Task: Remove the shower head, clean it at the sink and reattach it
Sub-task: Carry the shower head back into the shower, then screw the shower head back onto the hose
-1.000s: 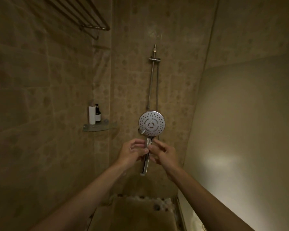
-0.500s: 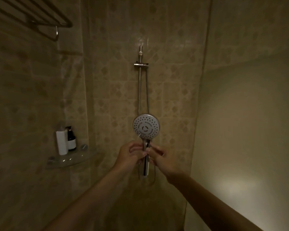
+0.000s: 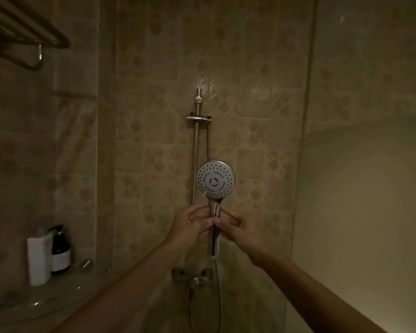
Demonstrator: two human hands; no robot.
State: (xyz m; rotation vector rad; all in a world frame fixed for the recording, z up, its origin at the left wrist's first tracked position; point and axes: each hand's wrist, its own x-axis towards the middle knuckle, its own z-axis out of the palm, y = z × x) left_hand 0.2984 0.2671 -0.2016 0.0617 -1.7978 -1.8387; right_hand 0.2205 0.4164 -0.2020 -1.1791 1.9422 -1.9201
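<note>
A round chrome shower head (image 3: pixel 215 180) with a white spray face stands upright in front of the vertical slide rail (image 3: pixel 194 159) on the tiled back wall. Both hands meet on its handle just below the face. My left hand (image 3: pixel 189 225) pinches the handle from the left, and my right hand (image 3: pixel 235 228) pinches it from the right. The handle's lower end (image 3: pixel 215 246) shows below my fingers, with the hose (image 3: pixel 218 296) hanging down from it. The empty bracket (image 3: pixel 198 117) sits high on the rail.
A mixer tap (image 3: pixel 195 276) is mounted on the wall under the handle. At lower left a glass corner shelf (image 3: pixel 58 294) carries a white bottle (image 3: pixel 37 258) and a dark bottle (image 3: pixel 60 251). A metal towel rack (image 3: pixel 29 32) juts out at upper left. A plain wall is on the right.
The view has swung right and closer, so the shelf and rack slid toward the left edge. Both hands stay on the handle, and the shower head keeps upright.
</note>
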